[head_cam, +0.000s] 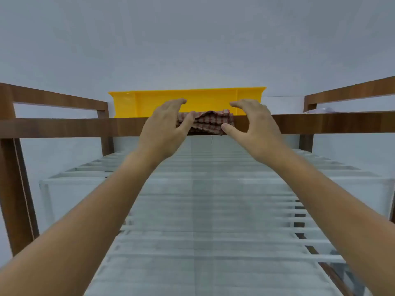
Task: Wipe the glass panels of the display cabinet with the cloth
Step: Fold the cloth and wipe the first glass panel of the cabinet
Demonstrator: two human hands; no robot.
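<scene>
Head view looks steeply along the front of a tall display cabinet with a dark brown wooden frame (pixel 64 127) and clear glass panels (pixel 213 210), through which many pale shelf edges show as stacked horizontal lines. Both bare forearms reach up to the cabinet's top front rail. A crumpled red-and-beige checked cloth (pixel 206 122) lies bunched on that rail, hanging slightly over its front edge, and a thin dark thread dangles from it just below the rail.

The left hand (pixel 165 127) is at the cloth's left end, its thumb pressed against the fabric and its fingers arched over the top; it appears to pinch the cloth, though the fingertips are hidden behind the hand and the hold cannot be confirmed fully. The right hand (pixel 251 124) is at the cloth's right end, with the thumb tip touching the lower right corner of the fabric and the fingers curved loosely above, not wrapped round it.

Just behind the cloth and both hands, a bright yellow plastic bin (pixel 188 99) sits on top of the cabinet against a plain pale grey wall (pixel 192 39). Further wooden frame bars run off at left and right, and something pale and translucent rests at the upper right, too blurred to identify.
</scene>
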